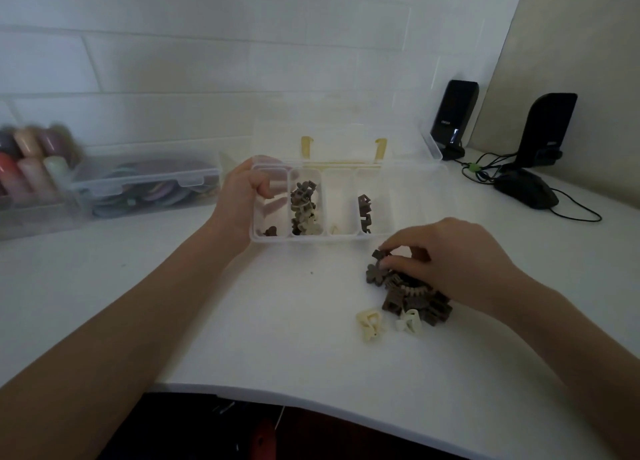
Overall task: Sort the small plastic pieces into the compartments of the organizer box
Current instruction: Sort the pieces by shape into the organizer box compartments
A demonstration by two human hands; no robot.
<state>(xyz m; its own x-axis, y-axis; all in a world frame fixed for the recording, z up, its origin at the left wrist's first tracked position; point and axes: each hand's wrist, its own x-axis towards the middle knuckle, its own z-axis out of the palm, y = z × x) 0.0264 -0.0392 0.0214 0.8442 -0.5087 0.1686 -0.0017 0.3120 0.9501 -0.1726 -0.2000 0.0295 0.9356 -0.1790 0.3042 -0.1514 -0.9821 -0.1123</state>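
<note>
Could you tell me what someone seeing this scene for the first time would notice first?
Most likely the clear organizer box at the centre of the white table, lid open, with brown and cream pieces in its compartments. The left hand grips its left end. Just in front, the right hand reaches into a pile of brown pieces, with a few cream pieces lying loose beside it.

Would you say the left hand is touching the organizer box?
Touching: the head view shows the left hand gripping the organizer box at its left end, fingers curled inside.
</note>
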